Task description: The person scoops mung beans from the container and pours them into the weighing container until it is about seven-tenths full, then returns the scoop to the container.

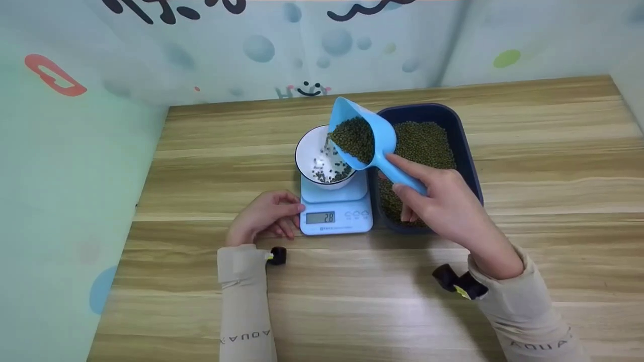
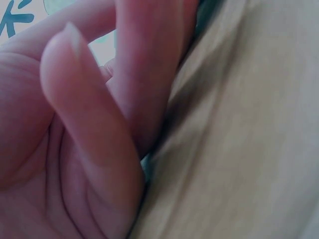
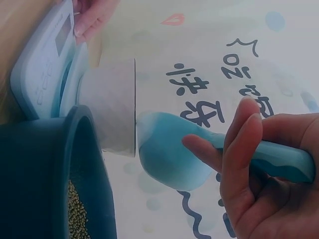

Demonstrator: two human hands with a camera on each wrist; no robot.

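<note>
My right hand (image 1: 443, 201) grips the handle of a light-blue scoop (image 1: 385, 136), index finger stretched along it. The scoop, heaped with small green beans (image 1: 356, 140), tilts over a white bowl (image 1: 308, 153) with a dark rim. Beans spill from its lip, and some lie scattered in the bowl. The bowl stands on a pale-blue kitchen scale (image 1: 336, 217), whose display seems to read 28. My left hand (image 1: 269, 213) rests on the table with fingers loosely bent, its thumb touching the scale's left edge. The right wrist view shows the scoop (image 3: 172, 149) against the bowl's rim (image 3: 134, 109).
A dark-blue tub (image 1: 470, 171) of green beans stands directly right of the scale, under my right forearm and hand. The wood-grain table (image 1: 176, 281) meets a printed curtain (image 1: 226, 55) at the back and left.
</note>
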